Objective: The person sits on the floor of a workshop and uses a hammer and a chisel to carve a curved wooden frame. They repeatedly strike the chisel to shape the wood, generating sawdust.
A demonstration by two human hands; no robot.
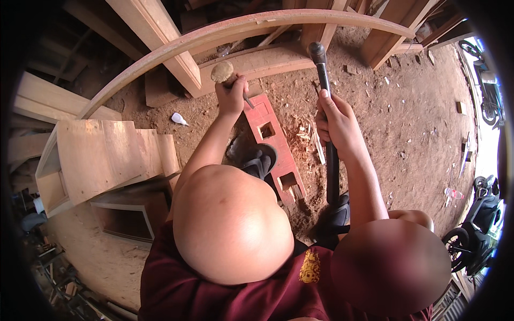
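My left hand (232,96) is closed round a chisel whose wide, worn wooden handle end (221,71) faces up. Its blade points down at the far end of a reddish timber piece (277,152), where a rectangular outline shows. Two square mortises (266,130) are cut into the timber, one mid-length and one near its close end. My right hand (341,122) grips a long black rod with a rounded knob (317,49) at its far end, held to the right of the timber. One dark shoe (259,163) rests against the timber's left side.
Wood chips (308,140) lie on the dirt floor right of the timber. A long curved wooden piece (241,28) arches across the far side, among upright posts (160,45). Wooden panels (101,155) stand at left, near a small white object (179,119). Motorcycles (479,227) are parked at far right.
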